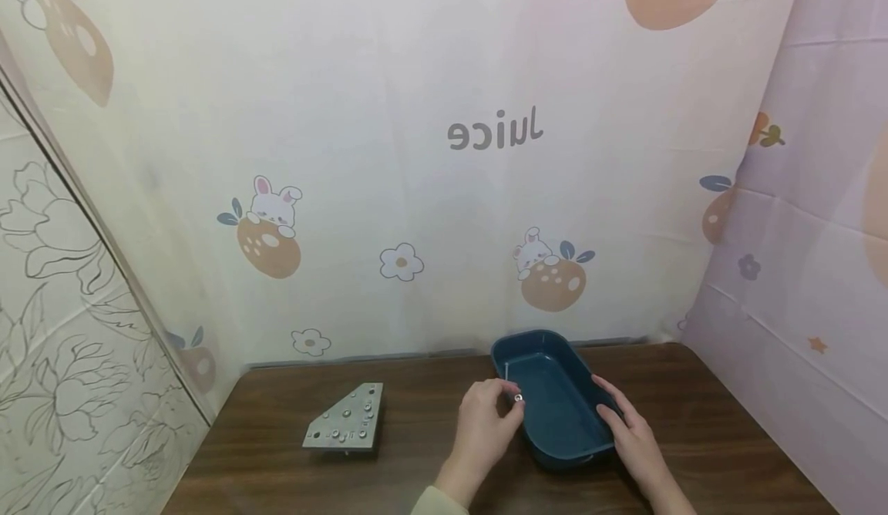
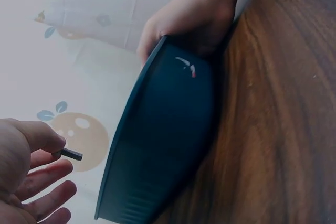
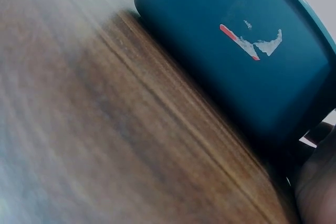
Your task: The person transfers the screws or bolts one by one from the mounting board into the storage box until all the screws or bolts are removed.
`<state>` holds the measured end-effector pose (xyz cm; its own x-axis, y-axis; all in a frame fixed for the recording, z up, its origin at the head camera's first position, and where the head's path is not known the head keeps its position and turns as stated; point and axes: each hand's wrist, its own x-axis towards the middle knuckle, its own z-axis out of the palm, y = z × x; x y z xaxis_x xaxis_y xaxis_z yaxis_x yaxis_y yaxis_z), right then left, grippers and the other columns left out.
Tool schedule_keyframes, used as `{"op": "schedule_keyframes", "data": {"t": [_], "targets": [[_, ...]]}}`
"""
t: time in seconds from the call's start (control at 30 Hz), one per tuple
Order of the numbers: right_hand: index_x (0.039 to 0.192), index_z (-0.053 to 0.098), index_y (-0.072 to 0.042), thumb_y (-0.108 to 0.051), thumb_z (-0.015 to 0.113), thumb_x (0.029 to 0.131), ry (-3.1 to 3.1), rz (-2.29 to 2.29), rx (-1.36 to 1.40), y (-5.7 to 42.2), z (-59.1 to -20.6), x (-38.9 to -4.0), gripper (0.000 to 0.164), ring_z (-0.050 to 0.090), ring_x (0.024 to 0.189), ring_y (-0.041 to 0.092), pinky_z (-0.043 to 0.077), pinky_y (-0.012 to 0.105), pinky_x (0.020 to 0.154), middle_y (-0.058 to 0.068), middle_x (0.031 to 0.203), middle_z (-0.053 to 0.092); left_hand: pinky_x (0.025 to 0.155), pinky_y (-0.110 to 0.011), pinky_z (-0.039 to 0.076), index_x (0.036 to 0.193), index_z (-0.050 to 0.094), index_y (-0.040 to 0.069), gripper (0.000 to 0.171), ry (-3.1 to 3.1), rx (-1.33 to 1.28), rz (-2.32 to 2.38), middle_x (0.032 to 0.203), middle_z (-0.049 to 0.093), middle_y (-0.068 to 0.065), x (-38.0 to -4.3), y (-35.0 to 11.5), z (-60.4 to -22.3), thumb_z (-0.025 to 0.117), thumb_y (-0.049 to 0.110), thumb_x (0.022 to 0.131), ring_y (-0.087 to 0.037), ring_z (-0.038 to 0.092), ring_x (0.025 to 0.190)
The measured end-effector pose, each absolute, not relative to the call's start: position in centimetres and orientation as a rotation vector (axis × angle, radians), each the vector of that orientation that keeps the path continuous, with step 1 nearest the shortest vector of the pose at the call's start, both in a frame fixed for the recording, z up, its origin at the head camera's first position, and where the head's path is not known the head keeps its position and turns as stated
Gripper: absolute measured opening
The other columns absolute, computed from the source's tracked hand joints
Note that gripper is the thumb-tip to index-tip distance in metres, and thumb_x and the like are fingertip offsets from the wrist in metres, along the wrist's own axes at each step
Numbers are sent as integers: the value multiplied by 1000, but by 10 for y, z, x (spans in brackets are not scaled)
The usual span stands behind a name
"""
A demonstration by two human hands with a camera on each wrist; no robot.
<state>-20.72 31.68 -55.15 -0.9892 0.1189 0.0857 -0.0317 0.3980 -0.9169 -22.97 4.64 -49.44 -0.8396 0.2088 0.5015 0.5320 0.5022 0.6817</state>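
My left hand (image 1: pixel 480 425) pinches a small bolt (image 2: pixel 72 154) between thumb and index finger, over the near-left side of a dark blue tray (image 1: pixel 560 407). The bolt's threaded shank sticks out past the fingertips in the left wrist view, where the other fingers are loosely spread. My right hand (image 1: pixel 637 439) grips the tray's right wall, fingers over the rim. In the right wrist view, the tray's outer wall (image 3: pixel 210 30) carries torn label scraps (image 3: pixel 247 43). Part of the right hand is hidden there.
A metal plate (image 1: pixel 354 415) with a cut corner and several bolts and holes lies left on the brown wooden table (image 1: pixel 416 430). A printed curtain (image 1: pixel 388 191) hangs along the table's back edge. Another curtain (image 1: pixel 798 284) stands at the right.
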Motion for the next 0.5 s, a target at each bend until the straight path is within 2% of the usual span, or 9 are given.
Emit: {"op": "schedule_keyframes", "data": {"t": [0.27,0.5], "targets": [[159,30,-26,-46,43,107,-2510,1652,-89,317,-550,-207,57,16,150,42,18,74,108,11,165,24,80,-28,49,98,74,19,12,-2395,-668,-1221,99,72,11,-227,55,-499,77,19,86,-10,61,93],[159,31,-25,-44,43,107,-2501,1652,-74,317,-551,-206,56,16,150,42,19,74,108,12,165,24,86,-32,50,97,74,21,11,-2415,-689,-1198,101,72,12,-224,60,-502,77,19,87,-7,61,97]]}}
